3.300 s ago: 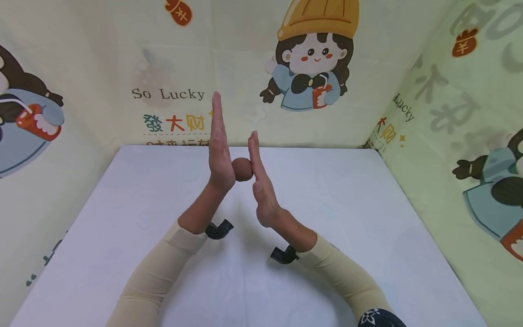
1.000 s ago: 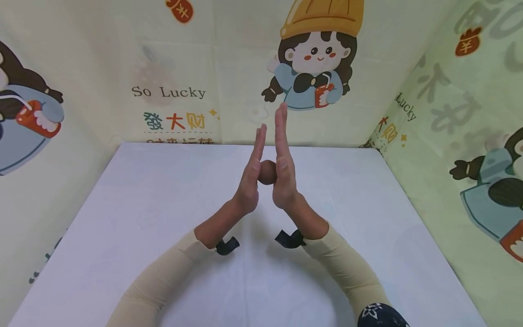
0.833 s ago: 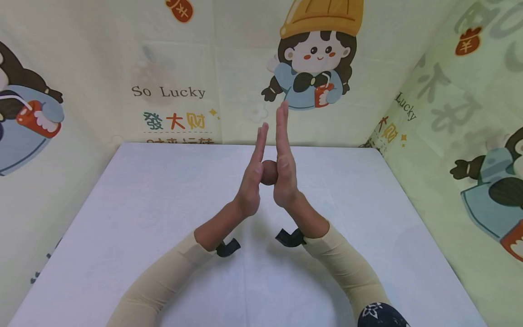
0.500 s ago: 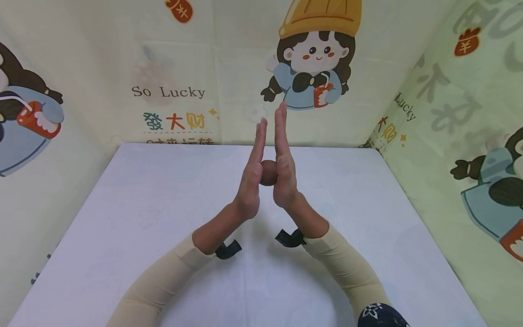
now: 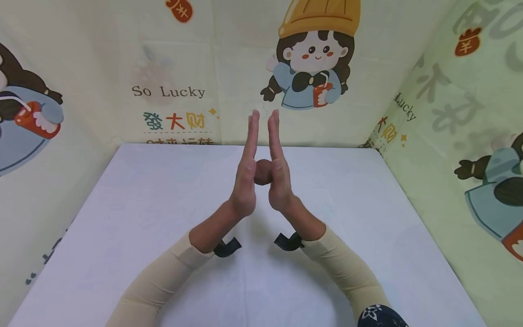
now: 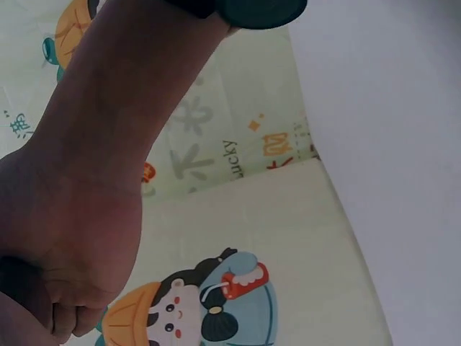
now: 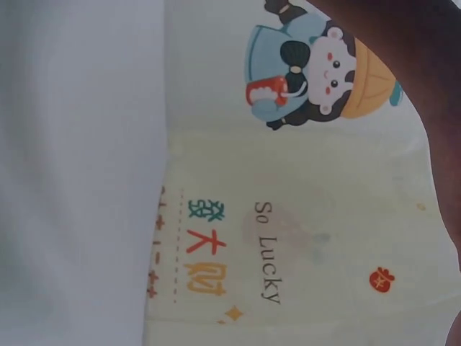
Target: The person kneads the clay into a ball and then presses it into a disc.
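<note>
A small brown ball [image 5: 263, 172] sits between the two facing palms, raised over the white table [image 5: 171, 190]. My left hand [image 5: 246, 181] presses it from the left with fingers straight and pointing away. On the other side my right hand [image 5: 280, 181] presses it the same way, also with straight fingers. The fingertips of both hands stand at nearly the same height in the head view, with a gap between them. In the left wrist view the ball [image 6: 25, 285] shows dark at the lower left, partly covered by the hands. The right wrist view does not show the ball.
Pale cloth walls [image 5: 241, 59] printed with cartoon figures and lettering stand behind and beside the table. Black curved wrist mounts [image 5: 227, 247] stick out under both sleeves. A dark patterned patch [image 5: 382, 315] shows at the right elbow.
The left hand was farther forward at first, then the right hand. Now the right has drawn back and the left has slid forward until level, and the ball has shifted slightly left.
</note>
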{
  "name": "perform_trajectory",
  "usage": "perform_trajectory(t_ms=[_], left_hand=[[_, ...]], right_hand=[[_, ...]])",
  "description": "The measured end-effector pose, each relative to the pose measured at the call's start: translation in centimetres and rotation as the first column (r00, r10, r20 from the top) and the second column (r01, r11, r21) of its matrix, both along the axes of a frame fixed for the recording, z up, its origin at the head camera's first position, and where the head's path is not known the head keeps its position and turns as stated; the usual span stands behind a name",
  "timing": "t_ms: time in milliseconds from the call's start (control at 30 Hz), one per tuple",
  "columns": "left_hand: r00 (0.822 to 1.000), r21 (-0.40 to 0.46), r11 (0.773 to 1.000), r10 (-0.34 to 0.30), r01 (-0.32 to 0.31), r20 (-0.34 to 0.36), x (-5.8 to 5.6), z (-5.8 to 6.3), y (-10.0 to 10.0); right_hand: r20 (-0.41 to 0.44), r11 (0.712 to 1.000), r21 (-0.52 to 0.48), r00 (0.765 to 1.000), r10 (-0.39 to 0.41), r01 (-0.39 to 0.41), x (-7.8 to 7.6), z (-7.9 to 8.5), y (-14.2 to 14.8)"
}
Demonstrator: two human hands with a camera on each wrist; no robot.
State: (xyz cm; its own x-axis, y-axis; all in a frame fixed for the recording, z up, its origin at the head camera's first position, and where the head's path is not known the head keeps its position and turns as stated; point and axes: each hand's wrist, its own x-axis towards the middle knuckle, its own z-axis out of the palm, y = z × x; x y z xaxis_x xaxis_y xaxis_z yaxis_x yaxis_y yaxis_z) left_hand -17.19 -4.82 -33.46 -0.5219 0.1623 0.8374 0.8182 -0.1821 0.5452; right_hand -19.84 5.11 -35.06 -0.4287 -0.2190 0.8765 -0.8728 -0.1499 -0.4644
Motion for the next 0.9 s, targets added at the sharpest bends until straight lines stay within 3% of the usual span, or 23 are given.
perform_trajectory(t_ms=[367,667,900], left_hand=[[1.0,0.039,0.999,-0.008,0.008,0.007,-0.3,0.7,-0.8],[0.997,0.084,0.994,0.073,-0.071,-0.011,-0.7,2.1,-1.4],[0.993,0.157,0.981,0.116,-0.113,-0.009,-1.9,2.3,-2.3]], right_hand=[[0.029,0.999,0.026,0.999,0.017,-0.018,0.4,-1.6,-0.4],[0.044,0.998,0.054,0.999,0.008,-0.011,1.1,-2.2,-1.0],[0.047,0.995,0.096,0.999,0.006,-0.01,1.9,-2.5,-1.6]])
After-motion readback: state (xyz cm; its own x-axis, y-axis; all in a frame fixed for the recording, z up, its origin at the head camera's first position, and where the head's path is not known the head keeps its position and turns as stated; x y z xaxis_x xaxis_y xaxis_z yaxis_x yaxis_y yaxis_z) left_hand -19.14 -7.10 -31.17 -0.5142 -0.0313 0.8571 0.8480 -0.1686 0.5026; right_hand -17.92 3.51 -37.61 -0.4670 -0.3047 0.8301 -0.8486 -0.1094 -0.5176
